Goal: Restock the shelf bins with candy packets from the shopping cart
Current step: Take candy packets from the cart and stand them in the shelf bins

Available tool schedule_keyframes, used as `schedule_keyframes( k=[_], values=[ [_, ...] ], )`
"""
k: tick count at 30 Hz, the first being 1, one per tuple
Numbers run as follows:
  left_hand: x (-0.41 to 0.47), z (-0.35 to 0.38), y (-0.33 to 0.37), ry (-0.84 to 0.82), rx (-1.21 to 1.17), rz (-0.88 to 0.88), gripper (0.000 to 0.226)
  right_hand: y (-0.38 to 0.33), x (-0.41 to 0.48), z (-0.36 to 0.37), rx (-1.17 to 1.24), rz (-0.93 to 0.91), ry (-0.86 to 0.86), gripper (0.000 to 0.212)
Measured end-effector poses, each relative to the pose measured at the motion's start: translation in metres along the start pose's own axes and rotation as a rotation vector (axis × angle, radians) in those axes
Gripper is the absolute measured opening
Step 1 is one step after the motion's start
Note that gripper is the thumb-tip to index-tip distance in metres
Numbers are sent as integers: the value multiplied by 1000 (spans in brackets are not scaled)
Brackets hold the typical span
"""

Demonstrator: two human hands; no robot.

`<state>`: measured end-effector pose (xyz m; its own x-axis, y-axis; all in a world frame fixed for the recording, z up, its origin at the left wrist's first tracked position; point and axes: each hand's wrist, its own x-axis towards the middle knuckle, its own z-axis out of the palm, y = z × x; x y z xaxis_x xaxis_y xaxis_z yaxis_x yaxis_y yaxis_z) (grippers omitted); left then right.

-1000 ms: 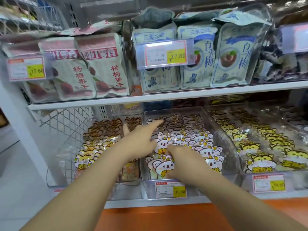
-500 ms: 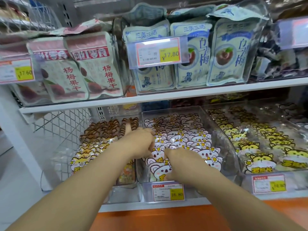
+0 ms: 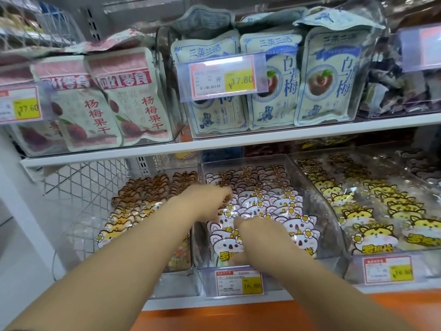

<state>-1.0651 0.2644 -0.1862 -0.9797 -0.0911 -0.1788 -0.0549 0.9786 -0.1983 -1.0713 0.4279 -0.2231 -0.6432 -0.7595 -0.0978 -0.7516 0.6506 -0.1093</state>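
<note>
The clear middle bin point(image 3: 317, 201) on the lower shelf holds several rows of pink-and-white koala candy packets point(image 3: 274, 204) standing upright. My left hand point(image 3: 205, 201) reaches in over the bin's left wall, its fingers curled round the tops of packets in the left row. My right hand point(image 3: 257, 237) is at the bin's front. Its thumb lies on the front koala packet and its fingers are tucked behind the first packets, mostly hidden. The shopping cart is out of view.
A left bin point(image 3: 143, 194) of brown and yellow animal packets and a right bin point(image 3: 372, 225) of yellow cat packets flank the middle one. Price tags point(image 3: 238, 281) hang on the bin fronts. The upper shelf point(image 3: 238, 139) carries tall fruit pouches. A wire grid stands at far left.
My left hand's outstretched fingers have curled in and drawn back toward the left row of koala packets. My right hand has stayed at the bin's front. The view shifted slightly.
</note>
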Motion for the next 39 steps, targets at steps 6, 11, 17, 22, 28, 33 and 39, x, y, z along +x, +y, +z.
schedule_keyframes(
  k=[6,11,17,22,28,33,39],
  values=[
    [-2,-2,2,-63,149,25,13,4,5,-1,224,-59,-141,62],
    [-4,-6,1,5,242,62,21,2,8,11,300,32,-35,51],
    [-13,-12,-9,26,161,17,8,-6,11,23,376,81,102,41],
    [-34,-22,-8,14,-177,-46,49,-5,16,21,411,93,93,45],
    [-58,5,16,-102,-125,-104,69,3,6,1,456,23,41,70],
    [-51,26,36,-8,34,-151,80,20,-4,-19,319,54,149,13],
    [-37,38,50,97,177,-194,63,35,-4,16,249,69,-232,35]
  ],
)
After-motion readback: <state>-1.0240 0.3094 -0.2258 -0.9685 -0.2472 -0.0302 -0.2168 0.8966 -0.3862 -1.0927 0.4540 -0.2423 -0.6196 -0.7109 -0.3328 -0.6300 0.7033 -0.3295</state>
